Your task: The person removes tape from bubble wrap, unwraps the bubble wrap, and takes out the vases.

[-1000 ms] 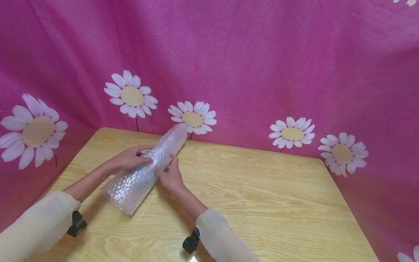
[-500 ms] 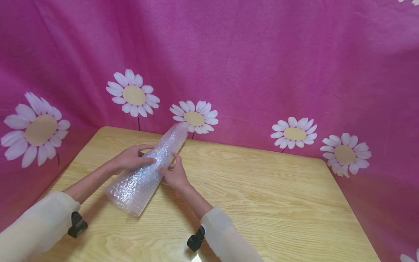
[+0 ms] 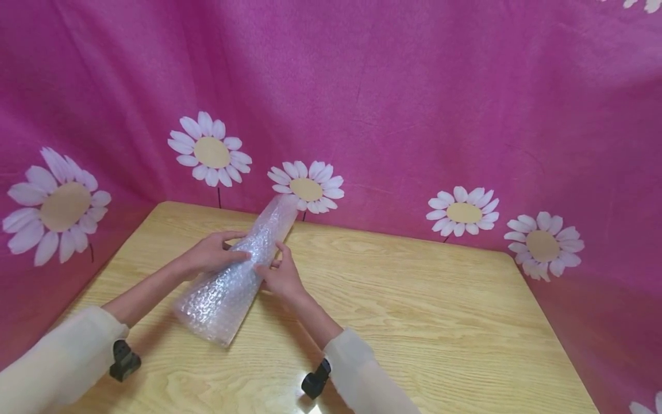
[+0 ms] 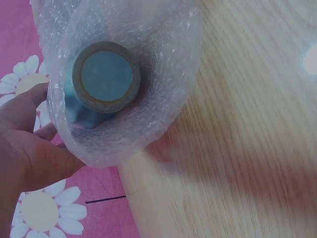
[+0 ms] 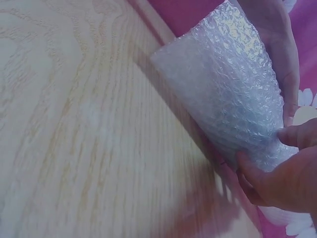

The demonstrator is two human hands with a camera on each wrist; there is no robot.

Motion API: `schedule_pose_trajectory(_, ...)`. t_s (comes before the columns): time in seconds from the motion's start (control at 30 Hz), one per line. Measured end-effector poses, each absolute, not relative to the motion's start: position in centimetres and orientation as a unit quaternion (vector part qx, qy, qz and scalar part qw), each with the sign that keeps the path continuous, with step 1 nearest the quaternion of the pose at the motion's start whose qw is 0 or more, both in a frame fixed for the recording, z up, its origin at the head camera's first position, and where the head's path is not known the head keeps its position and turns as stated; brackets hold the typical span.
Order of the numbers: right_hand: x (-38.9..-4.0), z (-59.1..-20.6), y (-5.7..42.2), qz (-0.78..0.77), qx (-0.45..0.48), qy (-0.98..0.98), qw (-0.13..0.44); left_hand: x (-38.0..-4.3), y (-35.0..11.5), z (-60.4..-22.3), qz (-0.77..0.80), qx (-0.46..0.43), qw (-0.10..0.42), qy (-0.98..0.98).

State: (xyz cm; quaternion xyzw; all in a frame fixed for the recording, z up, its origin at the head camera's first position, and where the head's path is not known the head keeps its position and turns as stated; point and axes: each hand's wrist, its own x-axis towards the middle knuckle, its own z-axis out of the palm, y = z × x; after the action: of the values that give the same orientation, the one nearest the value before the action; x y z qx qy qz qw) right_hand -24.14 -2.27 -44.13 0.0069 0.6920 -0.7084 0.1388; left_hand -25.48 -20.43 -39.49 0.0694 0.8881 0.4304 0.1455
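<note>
A cone-like roll of bubble wrap lies slantwise over the table, its narrow end toward the curtain. Through the wide end, in the left wrist view, I see a blue-green piece with a round base and a brown rim, perhaps ceramic; the rest of it is hidden by the wrap. My left hand grips the roll from the left, thumb on top. From the other side my right hand holds it around the middle, thumb and fingers bent against the plastic. The right wrist view shows the bubble wrap between both hands.
The wooden table extends to the right of the roll. A pink curtain with white daisies hangs behind the table and along both sides. Black wrist cameras are strapped beneath both pale sleeves.
The roll's wide end has swung a little to the right and nearer to me. Both hands have shifted slightly rightward with it, keeping hold.
</note>
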Motion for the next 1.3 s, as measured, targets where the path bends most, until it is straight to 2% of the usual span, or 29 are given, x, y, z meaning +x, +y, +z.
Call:
schedule_pose_trajectory(0.9,-23.3,-41.9,3.4,-0.671,-0.049,0.72,0.171,-23.5,-16.2,-39.1,0.499,0.048,0.152,0.852)
schedule_pose_trajectory(1.3,-23.2,-41.8,6.4,-0.672,-0.061,0.708,0.21,-22.3,-13.9,-39.3,0.54,0.015,0.185,0.821)
